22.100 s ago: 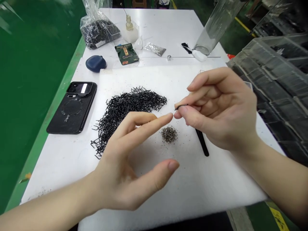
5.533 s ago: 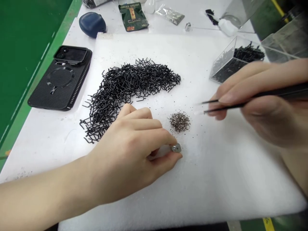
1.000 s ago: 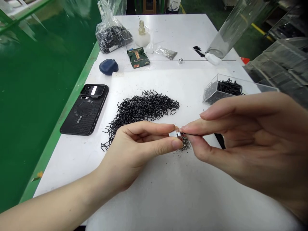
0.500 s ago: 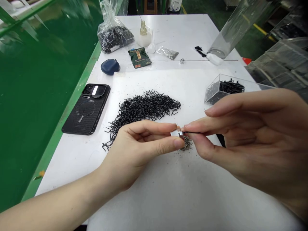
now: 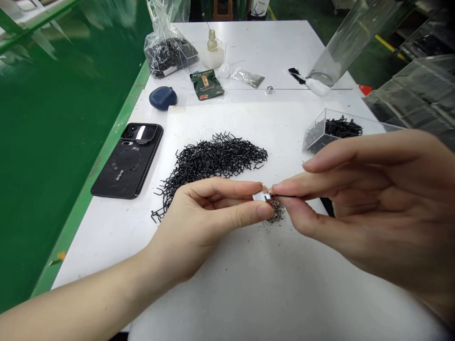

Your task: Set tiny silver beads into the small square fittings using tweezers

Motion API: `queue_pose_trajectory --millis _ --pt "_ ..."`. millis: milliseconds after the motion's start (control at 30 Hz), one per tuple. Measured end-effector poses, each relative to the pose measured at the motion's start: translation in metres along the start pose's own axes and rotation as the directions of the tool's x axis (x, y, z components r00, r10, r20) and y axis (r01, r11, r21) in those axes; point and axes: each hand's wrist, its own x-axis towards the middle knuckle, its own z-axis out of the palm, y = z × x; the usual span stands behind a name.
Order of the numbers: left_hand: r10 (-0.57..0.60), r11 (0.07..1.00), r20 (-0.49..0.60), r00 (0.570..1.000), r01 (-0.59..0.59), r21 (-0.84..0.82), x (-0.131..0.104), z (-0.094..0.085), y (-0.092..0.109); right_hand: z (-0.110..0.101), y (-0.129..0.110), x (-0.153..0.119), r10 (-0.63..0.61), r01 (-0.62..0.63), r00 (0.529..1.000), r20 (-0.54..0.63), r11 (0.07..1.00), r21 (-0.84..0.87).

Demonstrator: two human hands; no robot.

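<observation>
Between the thumb and fingers of my left hand (image 5: 209,213) is a small shiny metal block (image 5: 261,195). My right hand (image 5: 359,203) pinches a thin black bent piece (image 5: 284,195), whose tip meets the block's right side; whether it sits inside the block I cannot make out. Just beneath the fingertips lies a little heap of tiny metal bits (image 5: 277,213), partly covered by my hands. Behind my left hand spreads a large pile of black bent pieces (image 5: 216,158). Past my right hand stands a clear box (image 5: 314,135) holding more black pieces.
A black phone (image 5: 126,161) lies at the left, with a dark blue case (image 5: 162,98) behind it. Farther back are a green packet (image 5: 206,85), a bag of black parts (image 5: 167,54), a small bottle (image 5: 212,49) and a clear tube (image 5: 341,52).
</observation>
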Motion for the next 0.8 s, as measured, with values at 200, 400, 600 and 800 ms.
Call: queue_pose_trajectory --millis 200,400,600,800 --pt "0.025 0.998 -0.018 1.000 -0.024 0.056 0.000 0.000 -0.001 -0.001 -0.002 0.009 -0.128 0.129 0.992 0.016 0.976 -0.176" --pt "0.065 0.987 -0.005 0.998 -0.064 0.147 -0.001 -0.003 -0.002 -0.006 -0.002 0.010 -0.142 0.152 0.988 0.064 0.969 -0.196" --pt "0.120 0.975 -0.011 0.993 -0.115 0.191 -0.002 -0.002 -0.003 -0.008 -0.004 0.010 -0.117 0.132 0.989 0.091 0.975 -0.180" --pt "0.165 0.965 -0.002 0.986 -0.161 0.205 -0.004 0.000 -0.002 -0.007 -0.001 0.012 -0.125 0.139 0.987 0.099 0.978 -0.154"
